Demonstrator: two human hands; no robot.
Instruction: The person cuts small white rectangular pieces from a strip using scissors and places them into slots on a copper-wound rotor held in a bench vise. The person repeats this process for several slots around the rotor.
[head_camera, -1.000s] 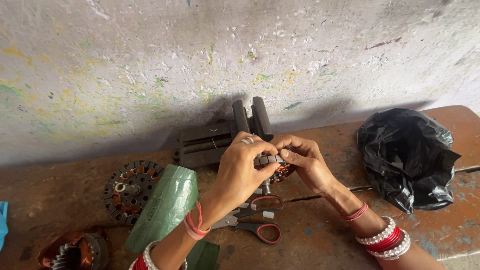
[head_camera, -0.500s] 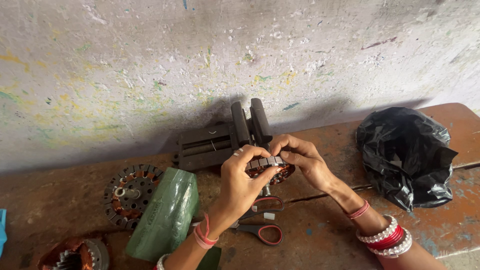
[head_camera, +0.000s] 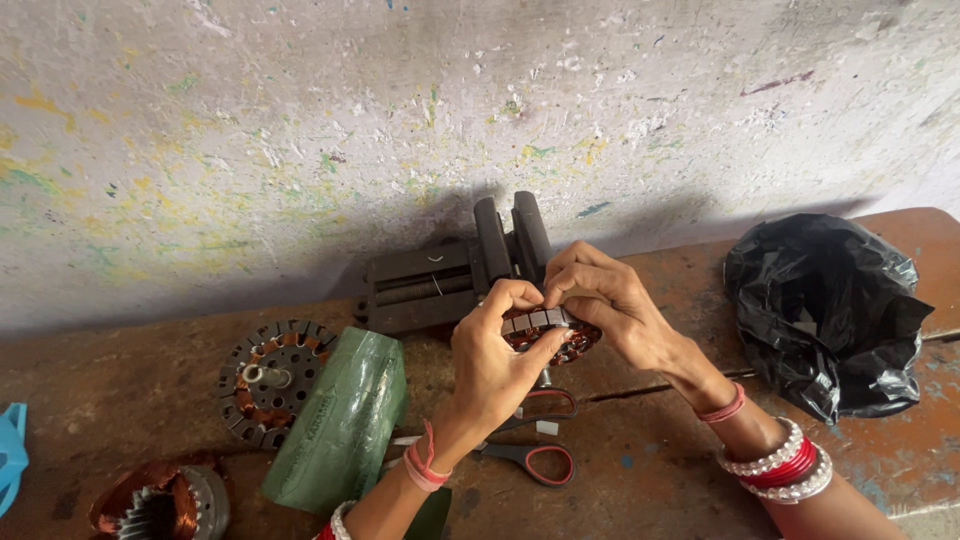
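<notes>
Both my hands hold a round motor stator (head_camera: 545, 330) with copper windings and a grey slotted rim, lifted a little above the brown bench (head_camera: 680, 470). My left hand (head_camera: 495, 365) grips its near side from below. My right hand (head_camera: 605, 300) pinches its upper rim with the fingertips. Most of the stator is hidden by my fingers. Just behind it stands a dark metal vise (head_camera: 450, 270). Red-handled scissors (head_camera: 535, 455) lie on the bench under my left wrist.
A second stator (head_camera: 270, 380) lies flat at the left, next to a green plastic-wrapped bundle (head_camera: 340, 420). A copper-wound part (head_camera: 160, 500) sits at the bottom left. A crumpled black plastic bag (head_camera: 825, 310) is at the right. A paint-flecked wall (head_camera: 400, 120) stands behind the bench.
My left hand has slid down and round the stator's near side, and the view has shifted slightly. The stator stays in both hands in front of the vise.
</notes>
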